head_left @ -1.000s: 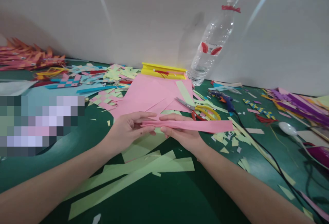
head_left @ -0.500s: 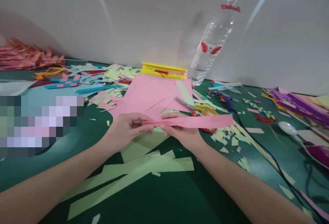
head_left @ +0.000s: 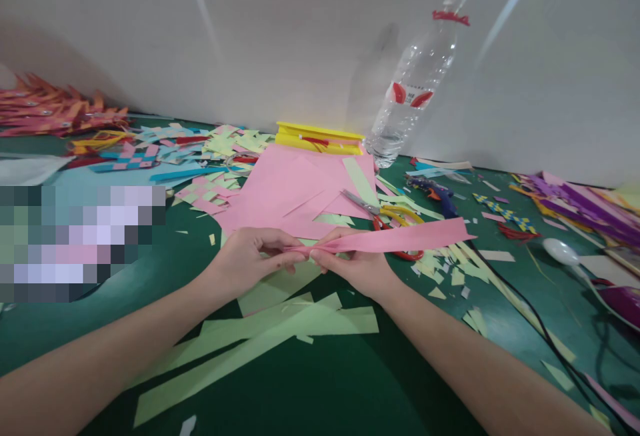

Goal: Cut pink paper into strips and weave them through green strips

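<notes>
Between both hands stretches a pink paper strip (head_left: 415, 235), narrowed and folded at its left end and flat toward its right end. My left hand (head_left: 255, 255) pinches the folded left end between thumb and fingers. Close beside it, my right hand (head_left: 353, 259) grips the strip further along, and the flat part sticks out to the right. Just beyond the hands lies a large pink paper sheet (head_left: 290, 186). Scissors with yellow handles (head_left: 400, 214) rest on its right edge. Another red handle (head_left: 407, 255) shows partly under the strip.
Light green strips (head_left: 250, 336) lie on the green table (head_left: 320, 396) nearest me. A clear bottle (head_left: 415, 79) leans against the grey wall. To the right are a blue glue gun (head_left: 440, 197) with a black cable, paper scraps (head_left: 445, 268) and a white spoon (head_left: 560, 249). A blurred patch covers the left.
The strip's free right end has shifted right and tilted slightly upward. My hands have come closer together, with the right thumb now next to the left fingertips.
</notes>
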The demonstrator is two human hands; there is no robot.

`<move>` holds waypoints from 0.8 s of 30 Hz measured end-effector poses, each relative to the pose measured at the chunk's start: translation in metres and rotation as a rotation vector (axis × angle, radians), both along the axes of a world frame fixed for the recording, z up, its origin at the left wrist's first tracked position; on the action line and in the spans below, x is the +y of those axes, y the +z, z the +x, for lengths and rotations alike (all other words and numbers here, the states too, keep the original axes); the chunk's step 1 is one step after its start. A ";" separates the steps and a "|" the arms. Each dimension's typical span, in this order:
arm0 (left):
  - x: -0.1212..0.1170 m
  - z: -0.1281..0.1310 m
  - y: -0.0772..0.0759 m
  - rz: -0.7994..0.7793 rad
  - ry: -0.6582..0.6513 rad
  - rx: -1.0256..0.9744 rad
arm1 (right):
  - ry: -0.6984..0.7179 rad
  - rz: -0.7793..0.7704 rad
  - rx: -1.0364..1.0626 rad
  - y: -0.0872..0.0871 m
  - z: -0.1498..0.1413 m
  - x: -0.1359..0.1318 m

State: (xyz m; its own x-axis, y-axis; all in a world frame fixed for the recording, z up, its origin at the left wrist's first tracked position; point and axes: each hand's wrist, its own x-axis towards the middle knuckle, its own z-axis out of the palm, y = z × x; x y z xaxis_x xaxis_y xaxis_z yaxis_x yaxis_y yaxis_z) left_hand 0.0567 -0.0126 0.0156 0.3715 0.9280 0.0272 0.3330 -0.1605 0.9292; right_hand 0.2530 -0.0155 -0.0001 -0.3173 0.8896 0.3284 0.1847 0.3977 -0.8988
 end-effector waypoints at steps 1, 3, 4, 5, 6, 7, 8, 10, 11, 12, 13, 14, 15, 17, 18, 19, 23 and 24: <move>0.000 0.000 0.000 0.002 -0.005 0.009 | 0.001 -0.002 0.000 0.000 0.000 0.000; 0.000 -0.001 0.001 0.011 -0.011 0.026 | 0.007 -0.005 -0.013 -0.001 0.001 0.000; 0.000 -0.001 0.002 0.016 -0.011 0.034 | 0.013 -0.001 -0.020 -0.001 0.001 0.000; 0.000 -0.001 0.002 0.022 -0.007 0.040 | 0.021 0.003 -0.029 -0.001 0.001 0.001; 0.000 -0.001 0.002 0.027 -0.003 0.043 | 0.027 0.006 -0.035 -0.001 0.001 0.001; 0.000 -0.001 0.002 0.031 0.001 0.043 | 0.031 0.010 -0.037 -0.001 0.001 0.001; 0.000 -0.001 0.002 0.033 0.003 0.042 | 0.034 0.012 -0.036 -0.001 0.002 0.001; 0.001 -0.001 0.002 0.030 -0.001 0.036 | 0.037 0.008 -0.027 0.000 0.001 0.000; 0.001 -0.001 0.001 0.026 -0.006 0.035 | 0.039 -0.001 -0.023 0.000 0.001 0.000; 0.001 -0.001 0.001 0.023 -0.011 0.034 | 0.042 -0.011 -0.020 0.000 0.001 0.000; 0.001 -0.001 0.001 0.024 -0.018 0.031 | 0.043 -0.022 -0.017 0.000 0.001 -0.001; 0.001 -0.001 0.001 0.024 -0.026 0.029 | 0.042 -0.033 -0.015 0.000 0.002 -0.001; 0.000 -0.001 0.002 0.022 -0.030 0.023 | 0.039 -0.037 -0.010 0.000 0.002 -0.001; 0.000 -0.001 0.002 0.005 -0.034 -0.001 | 0.037 -0.025 0.001 -0.001 0.003 -0.001; 0.001 -0.001 0.002 -0.010 -0.036 -0.014 | 0.037 -0.022 0.005 -0.001 0.003 0.000; 0.001 -0.001 0.001 -0.023 -0.036 -0.025 | 0.035 -0.021 0.010 -0.001 0.003 0.000; 0.001 -0.001 -0.002 -0.041 -0.044 -0.012 | 0.031 -0.015 0.004 -0.001 0.003 0.000; 0.001 -0.001 -0.003 -0.039 -0.046 -0.007 | 0.030 -0.006 0.003 -0.001 0.003 0.000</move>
